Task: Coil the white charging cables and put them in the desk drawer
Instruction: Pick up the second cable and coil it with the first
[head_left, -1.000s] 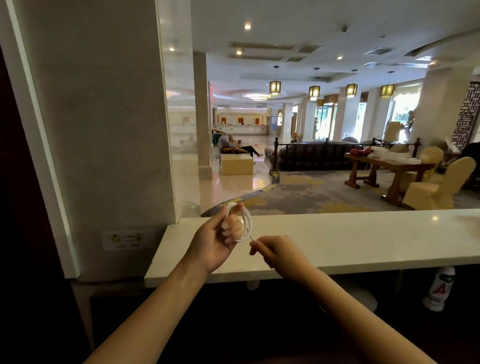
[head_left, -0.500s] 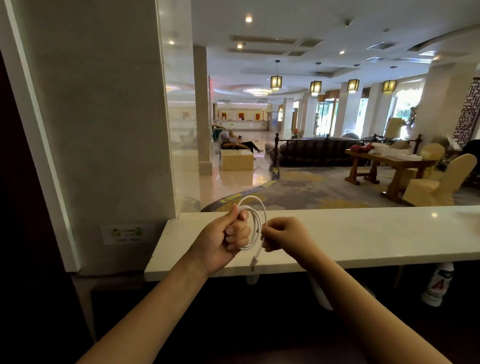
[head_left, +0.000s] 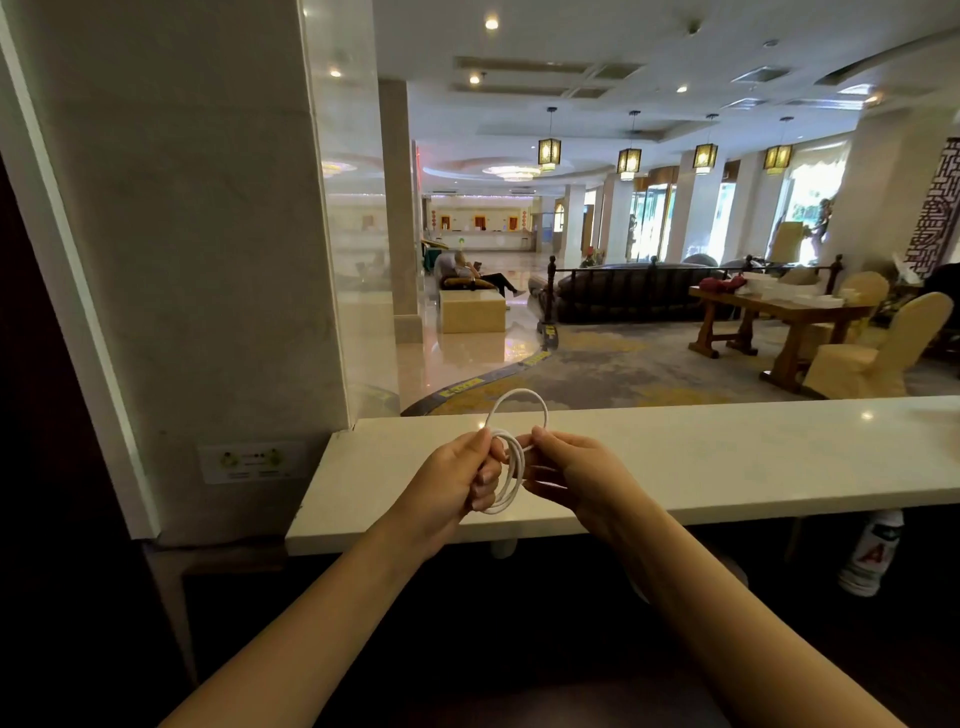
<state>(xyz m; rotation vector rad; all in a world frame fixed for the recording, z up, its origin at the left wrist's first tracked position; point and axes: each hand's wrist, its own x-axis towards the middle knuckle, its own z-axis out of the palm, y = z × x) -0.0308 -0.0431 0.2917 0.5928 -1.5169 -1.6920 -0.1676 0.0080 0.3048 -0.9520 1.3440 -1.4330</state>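
A white charging cable (head_left: 515, 457) is wound into several loops and held in the air just above the white counter (head_left: 727, 457). My left hand (head_left: 457, 483) pinches the loops together at their left side, fingers curled through the coil. My right hand (head_left: 576, 475) grips the coil from the right, thumb and forefinger on the cable near its top. One larger loop stands up above both hands. No desk drawer is in view.
A marble pillar with a wall socket (head_left: 252, 460) stands to the left of the counter. Beyond the counter lies a hotel lobby with a wooden table (head_left: 779, 317) and covered chairs. A white bottle (head_left: 872, 556) sits under the counter at the right.
The loose end that hung below my hands has been wound in. My right hand has closed in against the coil, and the loops now stand taller above my hands.
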